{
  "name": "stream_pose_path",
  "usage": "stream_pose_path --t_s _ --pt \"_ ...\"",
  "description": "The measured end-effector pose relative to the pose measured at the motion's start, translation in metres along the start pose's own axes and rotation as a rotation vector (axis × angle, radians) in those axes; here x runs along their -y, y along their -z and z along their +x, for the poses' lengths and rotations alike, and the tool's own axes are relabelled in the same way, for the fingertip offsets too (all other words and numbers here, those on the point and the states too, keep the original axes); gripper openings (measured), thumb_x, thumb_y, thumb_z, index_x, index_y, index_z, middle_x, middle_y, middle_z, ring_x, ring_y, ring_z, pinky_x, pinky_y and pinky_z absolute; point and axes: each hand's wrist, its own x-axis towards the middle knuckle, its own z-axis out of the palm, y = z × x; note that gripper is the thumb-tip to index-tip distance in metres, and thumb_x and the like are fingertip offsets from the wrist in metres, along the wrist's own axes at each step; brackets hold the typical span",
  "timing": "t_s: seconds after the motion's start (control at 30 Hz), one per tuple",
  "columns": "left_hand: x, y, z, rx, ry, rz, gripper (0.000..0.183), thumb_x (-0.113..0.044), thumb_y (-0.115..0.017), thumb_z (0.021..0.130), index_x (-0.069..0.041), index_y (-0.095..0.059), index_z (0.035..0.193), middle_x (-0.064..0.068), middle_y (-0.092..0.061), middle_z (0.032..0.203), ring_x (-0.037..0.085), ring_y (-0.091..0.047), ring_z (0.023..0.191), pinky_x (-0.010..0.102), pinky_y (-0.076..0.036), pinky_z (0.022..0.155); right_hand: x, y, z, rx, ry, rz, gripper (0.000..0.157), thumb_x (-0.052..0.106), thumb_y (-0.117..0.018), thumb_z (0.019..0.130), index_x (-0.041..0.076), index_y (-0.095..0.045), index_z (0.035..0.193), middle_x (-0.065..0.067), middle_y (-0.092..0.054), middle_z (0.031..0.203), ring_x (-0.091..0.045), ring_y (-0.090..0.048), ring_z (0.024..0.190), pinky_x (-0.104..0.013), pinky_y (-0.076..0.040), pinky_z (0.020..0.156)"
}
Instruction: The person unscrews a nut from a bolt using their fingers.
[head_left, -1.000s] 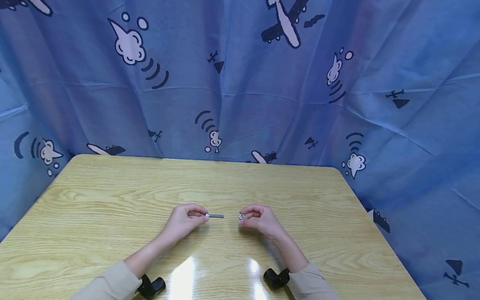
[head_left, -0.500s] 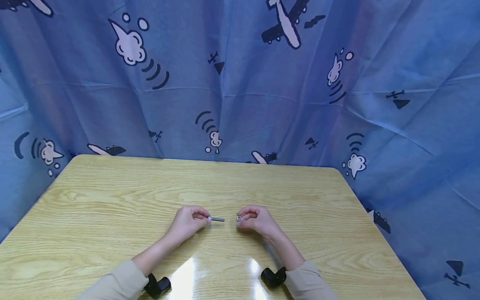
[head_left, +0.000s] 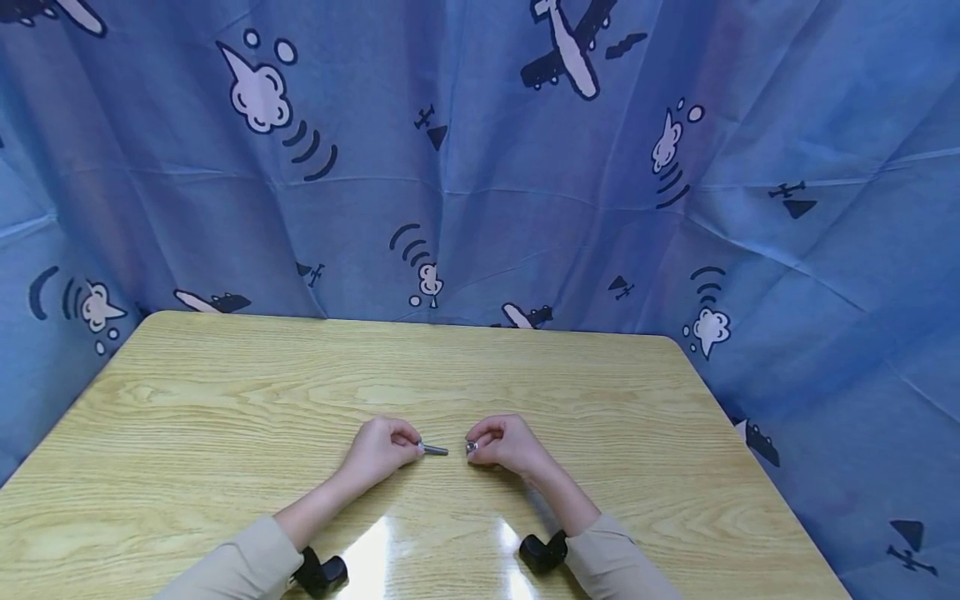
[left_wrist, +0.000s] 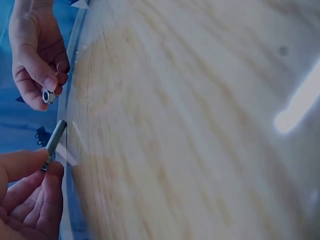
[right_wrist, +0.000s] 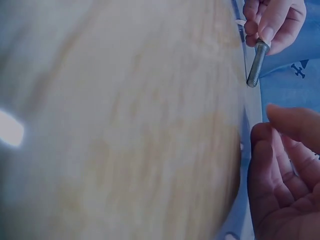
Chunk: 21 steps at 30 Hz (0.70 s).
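Observation:
A threaded metal bolt [head_left: 435, 450] is pinched at its head end between the thumb and fingers of my left hand [head_left: 377, 452], its shank pointing right. Facing it, my right hand [head_left: 512, 447] pinches a small hex nut [head_left: 471, 447] by its edges. A short gap separates the bolt's tip from the nut. The left wrist view shows the nut [left_wrist: 48, 97] with its hole toward the bolt [left_wrist: 56, 139]. From the right wrist, the bolt [right_wrist: 257, 64] is plain to see, but the nut is hidden by my fingers.
Both hands are above a light wood-grain table [head_left: 225, 375]. A blue curtain [head_left: 480, 167] printed with planes and clouds hangs behind and beside it. Black wrist cameras sit at my left cuff [head_left: 321, 573] and right cuff [head_left: 543, 553].
Both hands have come slightly nearer to each other and lower in the head view. The gap between bolt and nut has narrowed, and the nut has turned a little.

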Motion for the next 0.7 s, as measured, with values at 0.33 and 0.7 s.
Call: stream_pose_path --t_s 0.33,0.7 --pt "-0.0019 0.0014 -0.0018 0.006 -0.018 0.013 0.006 0.0 -0.074 0.073 -0.001 -0.069 0.077 0.002 -0.065 0.068 0.009 -0.058 0.061 0.02 -0.046 0.053 -0.0046 -0.0026 0.0032 -0.012 0.007 -0.056 0.023 -0.009 -0.075 0.069 -0.008 -0.066 0.091 -0.003 -0.061 0.071 -0.009 -0.055 0.062 -0.019 -0.044 0.052" --pt "-0.0014 0.0013 -0.0017 -0.005 -0.03 0.056 0.007 0.0 -0.075 0.072 -0.002 -0.07 0.077 0.001 -0.065 0.069 0.009 -0.058 0.061 0.021 -0.047 0.056 -0.0071 -0.0047 0.0057 -0.016 0.028 -0.11 0.021 -0.011 -0.073 0.068 -0.005 -0.068 0.087 -0.001 -0.058 0.066 -0.009 -0.052 0.06 -0.019 -0.042 0.053"
